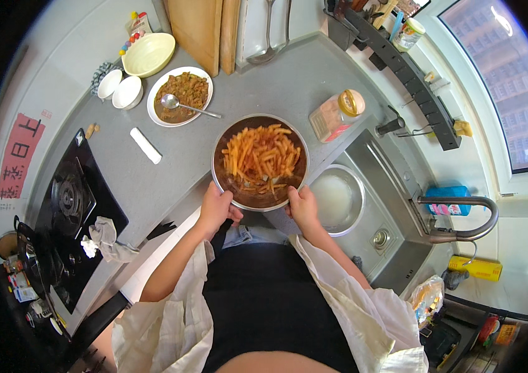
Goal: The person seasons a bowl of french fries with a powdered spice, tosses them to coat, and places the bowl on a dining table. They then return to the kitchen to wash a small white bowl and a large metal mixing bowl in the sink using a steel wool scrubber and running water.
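Note:
A round metal bowl (260, 203) holds orange-brown fries (264, 156) that look coated in red seasoning. My left hand (217, 207) grips its rim at the lower left, and my right hand (302, 206) grips the lower right. The bowl is at the counter's front edge; whether it rests there is unclear. Right of it stands a plastic jar (336, 116) with a yellow lid. A white plate (152, 108) of brown chopped food (187, 91) lies behind to the left, with a metal spoon (170, 101) in it. Near that plate lies a white cylindrical object (145, 145).
A sink (385, 200) at the right holds a metal basin (336, 196) of cloudy liquid, under a faucet (474, 203). The gas stove (70, 200) is at the left, a grey cloth (110, 240) on its edge. White bowls (127, 92) and cutting boards (194, 28) stand behind.

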`<state>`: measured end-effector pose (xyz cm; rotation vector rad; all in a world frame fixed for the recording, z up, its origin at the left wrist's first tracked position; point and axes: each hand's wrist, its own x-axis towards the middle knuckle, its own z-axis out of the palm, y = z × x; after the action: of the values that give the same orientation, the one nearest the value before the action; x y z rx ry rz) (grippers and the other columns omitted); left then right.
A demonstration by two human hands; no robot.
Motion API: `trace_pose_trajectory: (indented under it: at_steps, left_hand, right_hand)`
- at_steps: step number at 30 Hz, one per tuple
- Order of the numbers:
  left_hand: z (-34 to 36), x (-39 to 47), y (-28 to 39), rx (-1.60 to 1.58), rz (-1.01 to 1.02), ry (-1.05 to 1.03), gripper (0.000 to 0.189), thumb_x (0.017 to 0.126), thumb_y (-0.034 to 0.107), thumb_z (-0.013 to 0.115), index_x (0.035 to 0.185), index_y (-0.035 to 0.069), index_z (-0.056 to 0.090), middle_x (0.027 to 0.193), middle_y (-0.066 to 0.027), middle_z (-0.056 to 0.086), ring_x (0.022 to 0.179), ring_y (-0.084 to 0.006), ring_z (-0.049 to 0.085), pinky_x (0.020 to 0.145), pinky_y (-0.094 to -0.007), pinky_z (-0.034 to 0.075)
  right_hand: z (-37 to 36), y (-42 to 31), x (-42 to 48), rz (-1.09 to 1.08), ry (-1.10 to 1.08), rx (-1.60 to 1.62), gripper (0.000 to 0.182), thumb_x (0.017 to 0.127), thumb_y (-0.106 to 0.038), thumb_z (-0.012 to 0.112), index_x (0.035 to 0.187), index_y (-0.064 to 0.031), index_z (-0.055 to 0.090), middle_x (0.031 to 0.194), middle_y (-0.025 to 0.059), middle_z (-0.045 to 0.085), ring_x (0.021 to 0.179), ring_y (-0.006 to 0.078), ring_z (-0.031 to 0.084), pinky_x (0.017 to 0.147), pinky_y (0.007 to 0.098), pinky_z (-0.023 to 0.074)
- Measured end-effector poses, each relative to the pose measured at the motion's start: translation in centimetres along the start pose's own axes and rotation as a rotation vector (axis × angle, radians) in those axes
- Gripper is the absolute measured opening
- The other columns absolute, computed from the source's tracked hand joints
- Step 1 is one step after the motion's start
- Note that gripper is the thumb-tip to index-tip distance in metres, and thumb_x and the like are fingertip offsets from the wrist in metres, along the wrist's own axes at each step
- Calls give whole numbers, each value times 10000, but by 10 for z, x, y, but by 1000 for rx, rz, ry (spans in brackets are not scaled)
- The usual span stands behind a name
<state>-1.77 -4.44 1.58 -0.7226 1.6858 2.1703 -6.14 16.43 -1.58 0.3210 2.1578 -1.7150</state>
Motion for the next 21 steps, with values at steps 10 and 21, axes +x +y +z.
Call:
trace_pose_trajectory:
  at_steps: [10, 21]
  left_hand:
    - [-28, -22, 1, -1, -68, 18, 350, 865, 84, 376, 1206, 26, 322, 707, -157, 607, 456, -189, 592, 370, -280, 505]
    - [-26, -21, 23, 4, -85, -30, 378, 856, 66, 374, 1229, 20, 333, 778, -173, 608, 470, -211, 601, 363, -277, 484]
  right_hand:
    - [10, -11, -29, 110, -97, -172, 220, 894, -215, 485, 946, -4, 519, 563, 46, 526, 407, 120, 480, 371, 266, 379]
    - [12, -24, -25, 89, -289, 13, 232, 900, -209, 474, 917, 17, 527, 603, 79, 569, 436, 150, 526, 383, 280, 430]
